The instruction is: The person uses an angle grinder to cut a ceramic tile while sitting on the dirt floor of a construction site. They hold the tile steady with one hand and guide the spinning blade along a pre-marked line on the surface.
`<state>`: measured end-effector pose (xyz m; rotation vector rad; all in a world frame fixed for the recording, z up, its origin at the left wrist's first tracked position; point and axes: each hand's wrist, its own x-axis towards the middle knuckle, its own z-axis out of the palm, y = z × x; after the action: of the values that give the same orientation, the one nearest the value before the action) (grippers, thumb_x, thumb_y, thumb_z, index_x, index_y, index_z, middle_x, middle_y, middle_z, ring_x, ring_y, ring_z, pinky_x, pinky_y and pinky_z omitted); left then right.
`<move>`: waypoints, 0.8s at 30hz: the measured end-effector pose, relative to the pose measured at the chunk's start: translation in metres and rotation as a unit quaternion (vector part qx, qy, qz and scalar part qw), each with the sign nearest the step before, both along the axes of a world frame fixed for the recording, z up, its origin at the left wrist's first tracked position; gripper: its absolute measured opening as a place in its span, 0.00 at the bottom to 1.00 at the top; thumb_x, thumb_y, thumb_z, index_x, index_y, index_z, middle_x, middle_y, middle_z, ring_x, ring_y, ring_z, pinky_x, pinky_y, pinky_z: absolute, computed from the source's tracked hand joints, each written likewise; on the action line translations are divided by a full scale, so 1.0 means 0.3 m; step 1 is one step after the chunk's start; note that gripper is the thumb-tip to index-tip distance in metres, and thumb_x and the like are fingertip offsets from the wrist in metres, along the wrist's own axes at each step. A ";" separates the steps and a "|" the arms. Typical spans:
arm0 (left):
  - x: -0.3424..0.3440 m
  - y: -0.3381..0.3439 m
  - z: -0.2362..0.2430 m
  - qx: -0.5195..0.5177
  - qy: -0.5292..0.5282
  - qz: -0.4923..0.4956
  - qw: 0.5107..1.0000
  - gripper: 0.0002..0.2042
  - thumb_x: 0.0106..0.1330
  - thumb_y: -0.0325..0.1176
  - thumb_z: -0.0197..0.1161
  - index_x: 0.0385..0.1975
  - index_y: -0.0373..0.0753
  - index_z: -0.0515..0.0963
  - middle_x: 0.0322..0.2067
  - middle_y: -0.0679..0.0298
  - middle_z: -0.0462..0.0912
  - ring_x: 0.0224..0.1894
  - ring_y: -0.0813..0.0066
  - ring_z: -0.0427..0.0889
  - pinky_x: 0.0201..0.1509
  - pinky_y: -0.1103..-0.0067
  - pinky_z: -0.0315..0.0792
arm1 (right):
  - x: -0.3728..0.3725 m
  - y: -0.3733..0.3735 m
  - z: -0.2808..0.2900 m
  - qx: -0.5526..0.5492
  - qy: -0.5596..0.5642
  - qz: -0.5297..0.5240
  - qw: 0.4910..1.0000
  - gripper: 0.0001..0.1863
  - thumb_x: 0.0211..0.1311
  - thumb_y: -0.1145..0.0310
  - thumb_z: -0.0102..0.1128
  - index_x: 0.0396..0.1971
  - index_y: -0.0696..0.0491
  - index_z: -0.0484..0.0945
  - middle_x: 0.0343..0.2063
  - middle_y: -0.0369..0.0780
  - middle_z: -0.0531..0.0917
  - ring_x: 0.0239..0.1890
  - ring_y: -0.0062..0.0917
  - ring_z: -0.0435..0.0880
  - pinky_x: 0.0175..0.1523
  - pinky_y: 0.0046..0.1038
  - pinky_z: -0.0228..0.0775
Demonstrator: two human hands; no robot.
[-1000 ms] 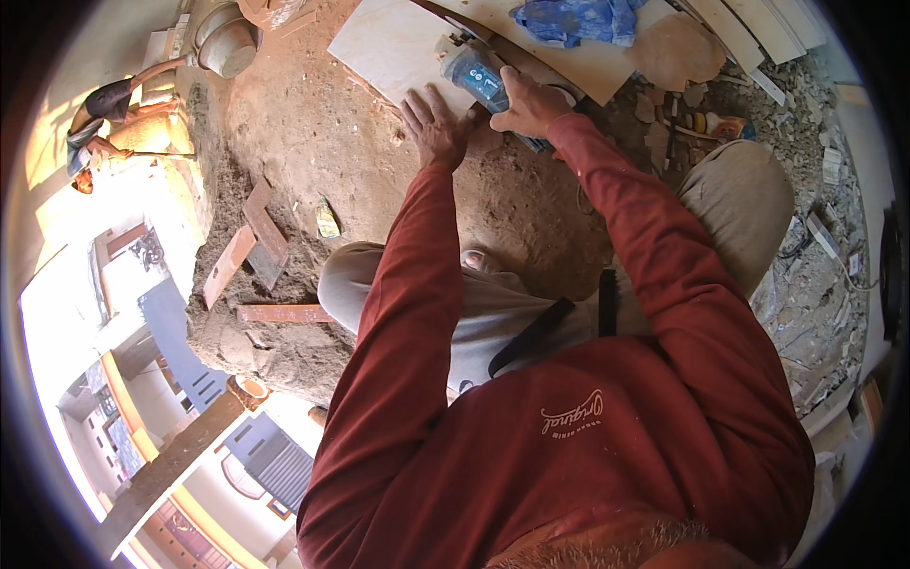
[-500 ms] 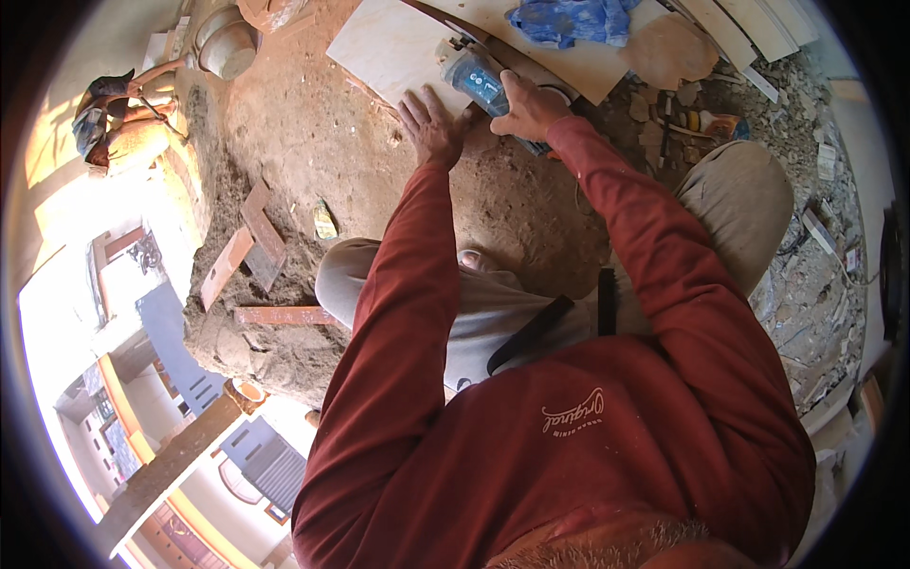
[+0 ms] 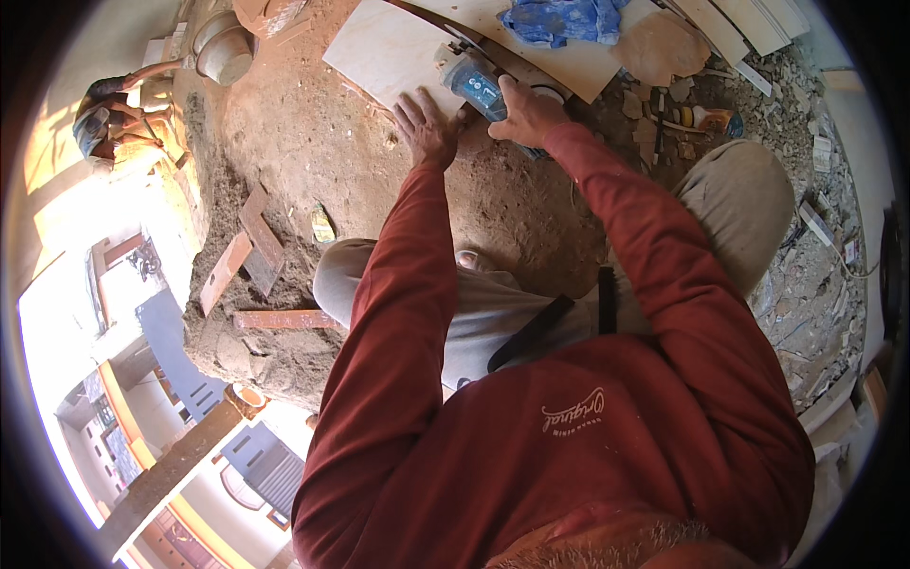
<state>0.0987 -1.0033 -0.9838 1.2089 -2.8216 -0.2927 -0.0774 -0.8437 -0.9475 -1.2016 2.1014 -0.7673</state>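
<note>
A pale, light-veined tile (image 3: pixel 374 49) lies on the dirt floor at the far middle. My left hand (image 3: pixel 427 131) rests on its near edge, fingers stretched out and apart. My right hand (image 3: pixel 527 112) is wrapped around the rear of a blue handheld power cutter (image 3: pixel 477 87). The cutter's head lies over the right part of the tile, tilted toward the far left, with a thin disc edge showing beyond it. Whether the disc touches the tile I cannot tell. The right fingers are partly hidden by the tool.
Blue crumpled plastic (image 3: pixel 559 21) lies on another sheet at the far side. Rubble (image 3: pixel 806 284) and offcuts lie along the right wall. Reddish tile strips (image 3: pixel 226 273) sit on a sand heap to the left. A co-worker (image 3: pixel 104 119) bends near a bucket (image 3: pixel 224 59) at the far left.
The cutter's head has shifted slightly on the tile, and the disc edge shows more beyond it. My left hand keeps its place on the tile. The co-worker's posture has changed.
</note>
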 end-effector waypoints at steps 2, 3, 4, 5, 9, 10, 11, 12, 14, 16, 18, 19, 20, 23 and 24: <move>0.006 0.000 -0.002 -0.005 0.004 -0.002 1.000 0.50 0.63 0.64 0.59 0.75 0.36 0.45 0.73 0.32 0.39 0.75 0.28 0.36 0.75 0.44 0.35 | 0.012 -0.001 0.001 -0.004 0.006 -0.006 1.000 0.42 0.48 0.48 0.68 0.58 0.56 0.61 0.53 0.57 0.77 0.48 0.54 0.82 0.51 0.49 0.76; 0.010 -0.001 0.001 -0.006 0.007 -0.005 1.000 0.50 0.63 0.65 0.58 0.75 0.36 0.45 0.73 0.32 0.39 0.75 0.28 0.36 0.75 0.44 0.35 | 0.013 -0.006 0.010 -0.009 0.002 -0.009 1.000 0.43 0.48 0.48 0.68 0.58 0.56 0.60 0.53 0.58 0.77 0.48 0.54 0.82 0.51 0.49 0.76; 0.013 -0.004 0.005 -0.008 0.010 -0.007 1.000 0.50 0.63 0.66 0.58 0.75 0.37 0.45 0.73 0.32 0.39 0.74 0.28 0.36 0.75 0.44 0.35 | 0.012 -0.012 0.021 -0.014 -0.001 -0.011 1.000 0.43 0.48 0.48 0.68 0.59 0.56 0.60 0.53 0.58 0.76 0.49 0.54 0.82 0.52 0.49 0.76; 0.012 -0.007 0.008 -0.005 0.005 -0.001 1.000 0.50 0.64 0.66 0.57 0.75 0.37 0.46 0.73 0.33 0.40 0.75 0.28 0.36 0.75 0.44 0.35 | 0.009 -0.023 0.032 -0.018 -0.004 -0.016 1.000 0.43 0.48 0.48 0.68 0.58 0.57 0.61 0.53 0.58 0.77 0.49 0.54 0.82 0.52 0.48 0.76; 0.012 0.009 0.060 0.028 -0.034 0.011 0.999 0.50 0.64 0.67 0.56 0.76 0.39 0.46 0.74 0.35 0.39 0.76 0.33 0.36 0.75 0.46 0.35 | -0.019 -0.060 0.097 -0.078 -0.012 -0.051 0.996 0.41 0.48 0.48 0.68 0.56 0.58 0.64 0.50 0.58 0.79 0.48 0.52 0.83 0.52 0.46 0.75; 0.015 0.013 0.082 0.041 -0.047 0.013 0.998 0.50 0.64 0.67 0.56 0.76 0.40 0.46 0.74 0.36 0.39 0.76 0.35 0.36 0.76 0.47 0.34 | -0.031 -0.070 0.114 -0.104 -0.013 -0.061 0.993 0.40 0.48 0.48 0.68 0.55 0.59 0.65 0.48 0.58 0.80 0.48 0.51 0.83 0.52 0.46 0.75; 0.015 0.017 0.102 0.035 -0.071 0.025 0.997 0.48 0.64 0.66 0.55 0.76 0.40 0.47 0.74 0.36 0.41 0.76 0.36 0.39 0.76 0.47 0.36 | -0.055 -0.080 0.131 -0.108 -0.056 -0.066 0.990 0.40 0.48 0.48 0.69 0.54 0.59 0.66 0.46 0.57 0.81 0.47 0.50 0.83 0.51 0.45 0.75; 0.024 0.031 0.121 0.031 -0.097 0.042 0.994 0.47 0.65 0.65 0.55 0.76 0.40 0.48 0.74 0.36 0.44 0.76 0.38 0.43 0.75 0.47 0.39 | -0.083 -0.085 0.179 -0.108 -0.101 -0.067 0.987 0.39 0.47 0.48 0.69 0.53 0.59 0.67 0.44 0.57 0.82 0.47 0.49 0.84 0.51 0.44 0.74; -0.032 0.047 0.194 0.082 -0.085 0.026 0.993 0.44 0.67 0.64 0.53 0.74 0.40 0.52 0.70 0.37 0.54 0.73 0.42 0.53 0.74 0.49 0.46 | -0.148 -0.103 0.161 -0.189 -0.143 -0.095 0.967 0.36 0.47 0.49 0.71 0.50 0.60 0.71 0.38 0.50 0.84 0.42 0.40 0.85 0.47 0.38 0.75; -0.068 0.046 0.294 0.210 0.027 0.018 0.977 0.39 0.70 0.64 0.49 0.70 0.37 0.59 0.63 0.41 0.67 0.67 0.49 0.65 0.69 0.52 0.57 | -0.159 -0.086 0.264 -0.206 -0.245 -0.078 0.944 0.34 0.48 0.51 0.72 0.49 0.59 0.72 0.37 0.46 0.84 0.40 0.35 0.85 0.46 0.35 0.75; -0.143 0.088 0.360 0.381 0.238 0.076 0.890 0.36 0.72 0.65 0.45 0.62 0.35 0.68 0.53 0.47 0.78 0.58 0.59 0.76 0.62 0.58 0.68 | -0.158 -0.087 0.319 -0.231 -0.334 -0.068 0.911 0.30 0.52 0.55 0.71 0.49 0.58 0.73 0.33 0.40 0.83 0.34 0.27 0.84 0.40 0.29 0.77; -0.180 0.118 0.384 0.466 0.359 0.117 0.800 0.36 0.73 0.66 0.43 0.58 0.34 0.73 0.47 0.50 0.82 0.52 0.65 0.80 0.58 0.62 0.73 | -0.137 -0.096 0.346 -0.233 -0.397 -0.058 0.886 0.30 0.52 0.55 0.71 0.49 0.58 0.73 0.33 0.40 0.82 0.33 0.27 0.84 0.39 0.29 0.77; -0.222 0.153 0.433 0.532 0.417 0.124 0.726 0.37 0.72 0.68 0.41 0.55 0.35 0.74 0.44 0.52 0.82 0.48 0.67 0.81 0.54 0.65 0.75 | -0.115 -0.088 0.370 -0.230 -0.454 -0.053 0.859 0.30 0.53 0.55 0.70 0.50 0.58 0.73 0.34 0.40 0.82 0.32 0.27 0.84 0.38 0.29 0.78; -0.274 0.183 0.533 0.656 0.513 0.115 0.541 0.41 0.68 0.73 0.39 0.53 0.36 0.74 0.45 0.53 0.80 0.47 0.64 0.81 0.52 0.67 0.77 | -0.038 -0.080 0.433 -0.256 -0.559 -0.028 0.788 0.30 0.56 0.57 0.68 0.55 0.59 0.71 0.38 0.41 0.81 0.30 0.26 0.84 0.34 0.28 0.80; -0.260 0.159 0.536 0.667 0.514 0.102 0.529 0.43 0.67 0.74 0.38 0.58 0.37 0.71 0.51 0.51 0.78 0.52 0.58 0.79 0.58 0.63 0.75 | -0.027 -0.083 0.444 -0.264 -0.584 -0.002 0.768 0.29 0.57 0.58 0.67 0.54 0.59 0.72 0.37 0.42 0.81 0.30 0.26 0.84 0.34 0.28 0.81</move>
<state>0.0207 -0.9555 -0.8229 0.7457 -1.0039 -2.3591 -0.0856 -0.8685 -0.8143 -0.5999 0.8417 -1.6297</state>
